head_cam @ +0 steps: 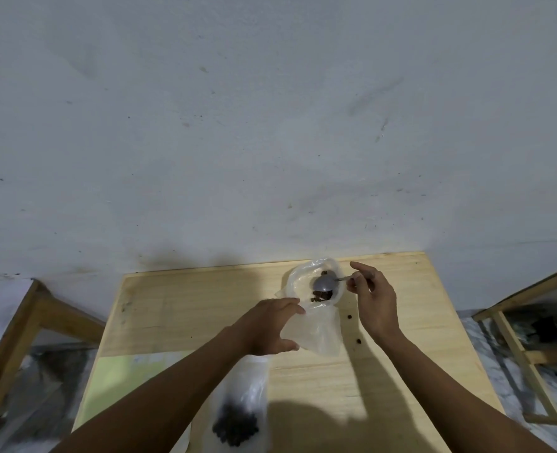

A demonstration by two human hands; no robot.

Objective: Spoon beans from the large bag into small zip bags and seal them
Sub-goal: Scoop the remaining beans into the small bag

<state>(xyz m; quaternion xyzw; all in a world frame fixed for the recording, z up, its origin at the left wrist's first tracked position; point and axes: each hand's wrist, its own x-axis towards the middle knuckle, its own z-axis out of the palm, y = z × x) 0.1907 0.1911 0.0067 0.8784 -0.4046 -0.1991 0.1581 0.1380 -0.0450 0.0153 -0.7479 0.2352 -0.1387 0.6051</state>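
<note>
A translucent plastic bag (319, 328) lies at the far side of the wooden table (401, 354), its mouth open toward the wall, with a few dark beans (319, 297) inside. A metal spoon (324, 282) has its bowl inside that mouth. My right hand (373, 300) pinches the spoon's handle at the bag's right. My left hand (269, 325) holds the bag's left side between fingers and thumb. A second clear bag (237, 416) with a heap of dark beans lies near me, partly hidden under my left forearm.
Two loose beans (349, 317) lie on the table right of the bag. A pale green sheet (123, 380) covers the table's near left. Wooden frames stand on the floor at the left (19, 325) and right (515, 348). A white wall is right behind the table.
</note>
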